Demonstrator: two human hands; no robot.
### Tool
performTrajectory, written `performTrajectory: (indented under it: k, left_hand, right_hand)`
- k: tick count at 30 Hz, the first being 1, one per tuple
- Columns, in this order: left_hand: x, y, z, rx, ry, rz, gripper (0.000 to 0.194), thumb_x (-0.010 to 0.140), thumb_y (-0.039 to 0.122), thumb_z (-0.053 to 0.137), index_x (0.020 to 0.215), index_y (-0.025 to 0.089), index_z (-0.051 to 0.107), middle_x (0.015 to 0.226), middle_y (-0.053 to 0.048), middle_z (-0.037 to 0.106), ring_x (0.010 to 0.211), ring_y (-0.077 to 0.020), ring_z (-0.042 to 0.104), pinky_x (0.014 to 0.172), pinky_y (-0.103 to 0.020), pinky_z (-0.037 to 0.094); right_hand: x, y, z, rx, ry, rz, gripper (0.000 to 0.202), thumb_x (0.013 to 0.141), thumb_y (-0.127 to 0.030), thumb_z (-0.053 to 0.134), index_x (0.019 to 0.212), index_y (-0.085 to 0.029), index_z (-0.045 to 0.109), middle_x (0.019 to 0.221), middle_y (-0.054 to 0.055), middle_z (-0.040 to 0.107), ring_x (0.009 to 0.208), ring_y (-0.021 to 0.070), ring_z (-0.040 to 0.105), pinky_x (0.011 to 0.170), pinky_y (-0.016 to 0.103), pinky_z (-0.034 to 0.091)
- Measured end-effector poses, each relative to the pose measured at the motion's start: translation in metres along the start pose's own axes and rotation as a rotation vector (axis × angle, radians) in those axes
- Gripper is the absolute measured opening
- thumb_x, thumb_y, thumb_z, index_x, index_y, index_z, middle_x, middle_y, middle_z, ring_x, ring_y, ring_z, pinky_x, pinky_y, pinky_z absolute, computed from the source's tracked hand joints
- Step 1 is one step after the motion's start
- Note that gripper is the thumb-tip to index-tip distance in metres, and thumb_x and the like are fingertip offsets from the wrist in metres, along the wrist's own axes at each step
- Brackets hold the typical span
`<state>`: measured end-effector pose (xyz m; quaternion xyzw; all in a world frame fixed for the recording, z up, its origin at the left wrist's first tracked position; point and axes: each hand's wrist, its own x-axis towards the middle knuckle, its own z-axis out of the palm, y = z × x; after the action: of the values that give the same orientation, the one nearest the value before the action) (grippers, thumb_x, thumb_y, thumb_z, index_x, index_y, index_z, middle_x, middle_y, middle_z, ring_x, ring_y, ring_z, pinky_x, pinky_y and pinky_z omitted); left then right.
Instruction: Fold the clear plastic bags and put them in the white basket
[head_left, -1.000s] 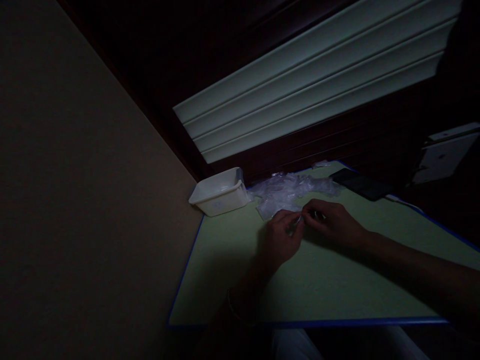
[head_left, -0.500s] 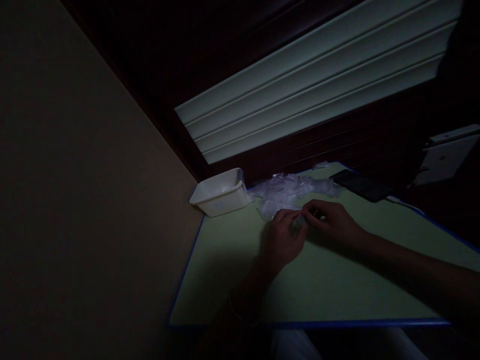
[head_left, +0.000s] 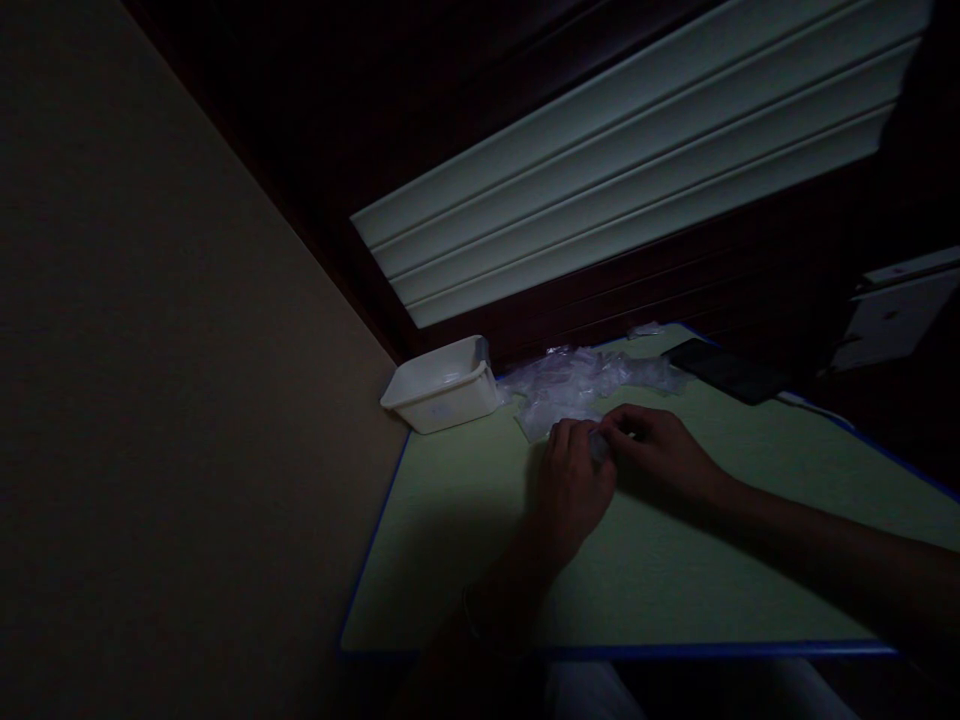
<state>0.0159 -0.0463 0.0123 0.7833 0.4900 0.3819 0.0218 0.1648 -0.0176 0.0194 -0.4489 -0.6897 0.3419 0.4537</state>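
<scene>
Close to the middle of the table, my left hand (head_left: 574, 485) is closed around a small translucent plastic bag (head_left: 598, 446), whose contents, if any, I cannot make out. The thumb and fingertips of my right hand (head_left: 652, 445) pinch at the bag's upper right edge, touching my left fingers. Just beyond my hands lies a heap of clear plastic bags (head_left: 577, 380), crumpled and overlapping.
The pale green table (head_left: 465, 490) has a blue edge. A white plastic bin (head_left: 442, 400) stands at its back left corner, by the wall. A dark phone or tablet (head_left: 724, 370) with a white cable (head_left: 814, 407) lies at the back right. The light is dim.
My left hand has turned slightly, its fingers closing more over the small bag. My right hand stays in nearly the same place, still pinching.
</scene>
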Motion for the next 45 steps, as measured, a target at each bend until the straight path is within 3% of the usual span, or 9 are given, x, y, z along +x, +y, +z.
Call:
performTrajectory:
  k: [17, 26, 31, 34, 39, 45]
  left_hand:
    - [0.002, -0.002, -0.004, 0.037, 0.083, 0.046, 0.029, 0.084, 0.013, 0.058, 0.111, 0.021, 0.055, 0.106, -0.006, 0.062, 0.102, -0.0197, 0.060, 0.093, -0.034, 0.054]
    - [0.003, -0.006, -0.005, 0.022, 0.150, 0.077, 0.031, 0.084, 0.012, 0.057, 0.114, 0.019, 0.055, 0.108, -0.008, 0.062, 0.105, -0.0204, 0.059, 0.094, -0.037, 0.053]
    - [0.004, -0.011, -0.007, 0.044, 0.170, 0.078, 0.033, 0.083, 0.015, 0.063, 0.116, 0.018, 0.058, 0.108, -0.009, 0.063, 0.105, -0.0215, 0.059, 0.094, -0.038, 0.052]
    - [0.006, -0.012, -0.008, 0.029, 0.194, 0.067, 0.025, 0.085, 0.018, 0.063, 0.110, 0.019, 0.063, 0.104, -0.008, 0.066, 0.101, -0.0206, 0.060, 0.091, -0.038, 0.052]
    - [0.010, -0.013, -0.010, -0.149, 0.211, -0.003, 0.017, 0.089, 0.019, 0.059, 0.104, 0.018, 0.067, 0.099, -0.007, 0.068, 0.096, -0.0177, 0.063, 0.088, -0.035, 0.053]
    - [0.012, -0.018, -0.005, -0.525, 0.142, -0.119, 0.019, 0.090, 0.027, 0.059, 0.102, 0.017, 0.071, 0.099, -0.007, 0.069, 0.093, -0.0159, 0.065, 0.086, -0.030, 0.052]
  right_hand:
    - [0.000, -0.006, -0.003, 0.073, -0.014, 0.000, 0.024, 0.083, -0.038, 0.058, 0.083, -0.017, 0.071, 0.080, 0.006, 0.073, 0.076, 0.0214, 0.066, 0.072, 0.032, 0.049]
    - [-0.002, -0.015, -0.009, 0.185, -0.100, 0.007, 0.030, 0.082, -0.037, 0.059, 0.099, -0.019, 0.076, 0.094, 0.007, 0.075, 0.091, 0.0243, 0.067, 0.082, 0.035, 0.051]
    - [-0.002, -0.016, -0.010, 0.246, -0.143, 0.018, 0.033, 0.080, -0.038, 0.060, 0.102, -0.020, 0.077, 0.083, 0.005, 0.074, 0.084, 0.0238, 0.066, 0.082, 0.037, 0.050]
    - [-0.002, -0.015, -0.009, 0.283, -0.171, 0.031, 0.035, 0.079, -0.039, 0.062, 0.105, -0.020, 0.076, 0.090, 0.007, 0.075, 0.086, 0.0248, 0.066, 0.084, 0.040, 0.050]
    - [-0.001, -0.013, -0.007, 0.265, -0.140, 0.002, 0.031, 0.082, -0.039, 0.062, 0.104, -0.022, 0.075, 0.108, 0.009, 0.073, 0.099, 0.0276, 0.065, 0.087, 0.040, 0.051]
    - [0.002, -0.007, -0.003, 0.179, -0.050, -0.009, 0.027, 0.081, -0.039, 0.063, 0.098, -0.020, 0.072, 0.100, 0.008, 0.073, 0.091, 0.0246, 0.068, 0.078, 0.035, 0.055]
